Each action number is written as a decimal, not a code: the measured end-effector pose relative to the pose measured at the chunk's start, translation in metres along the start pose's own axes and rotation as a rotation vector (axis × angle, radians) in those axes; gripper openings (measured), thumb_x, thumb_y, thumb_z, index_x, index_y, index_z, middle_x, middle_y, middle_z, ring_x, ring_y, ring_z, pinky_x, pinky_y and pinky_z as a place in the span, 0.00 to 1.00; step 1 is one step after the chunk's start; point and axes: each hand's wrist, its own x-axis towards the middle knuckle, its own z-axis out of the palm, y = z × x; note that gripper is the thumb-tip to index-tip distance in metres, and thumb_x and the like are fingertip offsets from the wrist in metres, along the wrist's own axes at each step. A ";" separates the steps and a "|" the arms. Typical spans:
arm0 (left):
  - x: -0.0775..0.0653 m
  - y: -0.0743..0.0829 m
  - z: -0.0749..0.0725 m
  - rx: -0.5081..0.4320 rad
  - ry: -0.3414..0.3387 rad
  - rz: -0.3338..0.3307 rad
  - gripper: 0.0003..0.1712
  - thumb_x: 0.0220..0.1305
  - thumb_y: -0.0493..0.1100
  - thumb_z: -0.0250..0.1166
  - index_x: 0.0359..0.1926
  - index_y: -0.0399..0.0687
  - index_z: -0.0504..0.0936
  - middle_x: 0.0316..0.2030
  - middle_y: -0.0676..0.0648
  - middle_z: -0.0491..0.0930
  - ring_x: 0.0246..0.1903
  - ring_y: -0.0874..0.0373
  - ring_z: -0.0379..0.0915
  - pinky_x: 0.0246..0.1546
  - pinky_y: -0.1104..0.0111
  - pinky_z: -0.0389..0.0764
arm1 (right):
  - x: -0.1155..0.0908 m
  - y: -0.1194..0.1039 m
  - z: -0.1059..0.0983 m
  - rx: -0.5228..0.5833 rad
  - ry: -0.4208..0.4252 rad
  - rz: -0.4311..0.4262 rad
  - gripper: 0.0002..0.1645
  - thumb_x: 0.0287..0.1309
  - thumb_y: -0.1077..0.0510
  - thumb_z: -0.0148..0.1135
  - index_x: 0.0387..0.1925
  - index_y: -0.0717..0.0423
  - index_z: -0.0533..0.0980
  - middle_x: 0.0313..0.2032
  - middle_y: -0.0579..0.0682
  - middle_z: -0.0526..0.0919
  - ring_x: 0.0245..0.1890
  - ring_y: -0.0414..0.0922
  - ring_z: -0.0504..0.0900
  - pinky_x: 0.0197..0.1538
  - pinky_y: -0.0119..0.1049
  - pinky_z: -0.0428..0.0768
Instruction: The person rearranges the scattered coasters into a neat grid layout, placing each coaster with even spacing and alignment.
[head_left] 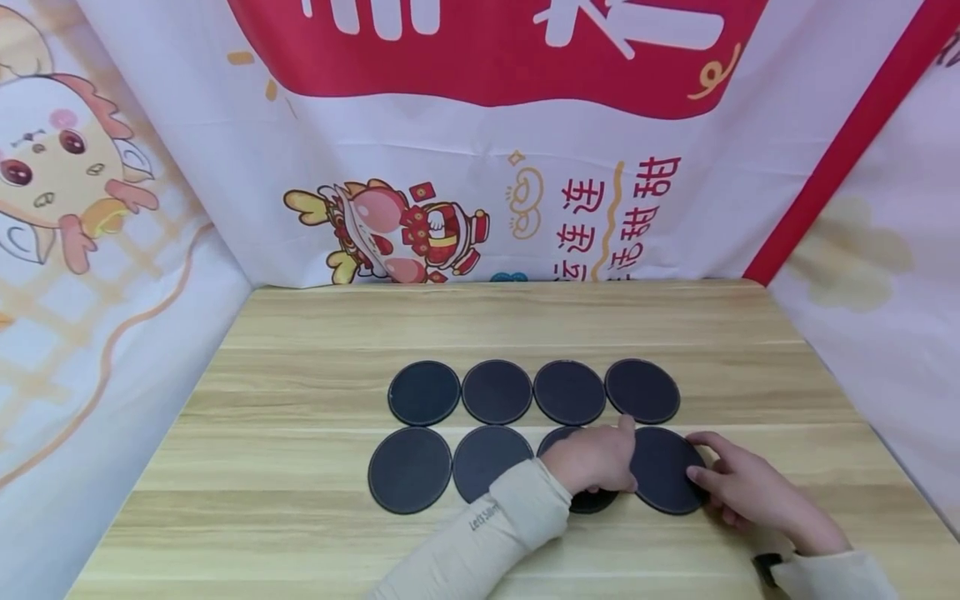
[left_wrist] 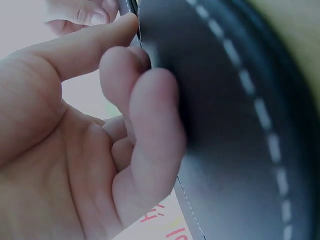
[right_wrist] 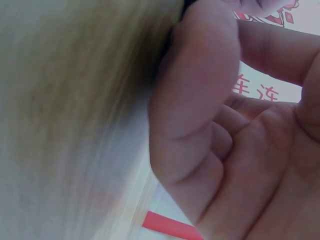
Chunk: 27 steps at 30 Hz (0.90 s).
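Round black coasters with pale stitching lie in two rows on the wooden table. My right hand holds the rightmost front-row coaster at its right edge, thumb and forefinger spread along the rim. At that coaster's left edge, my left hand has its forefinger at the far side and its thumb at the near side. My left hand partly covers the neighbouring coaster; in the left wrist view its curled fingers rest against this coaster's stitched top. In the right wrist view, the right hand's curled fingers stand close over the table.
Behind the front row is a back row of several matching coasters, ending at the right with one coaster. The wooden table meets a printed cloth at the back. Cloths also hang along the left and right sides.
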 end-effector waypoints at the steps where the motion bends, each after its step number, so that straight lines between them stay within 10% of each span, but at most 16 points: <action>1: 0.000 -0.001 0.000 -0.008 -0.009 -0.002 0.53 0.62 0.54 0.73 0.79 0.56 0.50 0.23 0.53 0.78 0.12 0.59 0.74 0.14 0.67 0.75 | 0.000 -0.001 0.001 0.002 0.003 -0.002 0.30 0.72 0.58 0.59 0.69 0.61 0.62 0.21 0.53 0.74 0.16 0.49 0.75 0.16 0.40 0.76; 11: -0.004 -0.008 -0.006 -0.038 -0.026 0.069 0.39 0.66 0.50 0.68 0.73 0.61 0.60 0.28 0.51 0.77 0.14 0.59 0.76 0.16 0.67 0.75 | -0.002 -0.004 0.003 0.007 0.010 -0.025 0.33 0.72 0.57 0.59 0.71 0.64 0.61 0.22 0.53 0.75 0.16 0.50 0.76 0.17 0.42 0.77; 27: -0.007 -0.007 -0.008 -0.103 -0.071 0.021 0.48 0.68 0.56 0.67 0.79 0.61 0.48 0.27 0.51 0.76 0.16 0.57 0.76 0.16 0.66 0.76 | -0.001 -0.007 0.000 0.016 -0.003 -0.053 0.35 0.72 0.55 0.59 0.72 0.66 0.60 0.22 0.53 0.75 0.17 0.50 0.76 0.16 0.42 0.77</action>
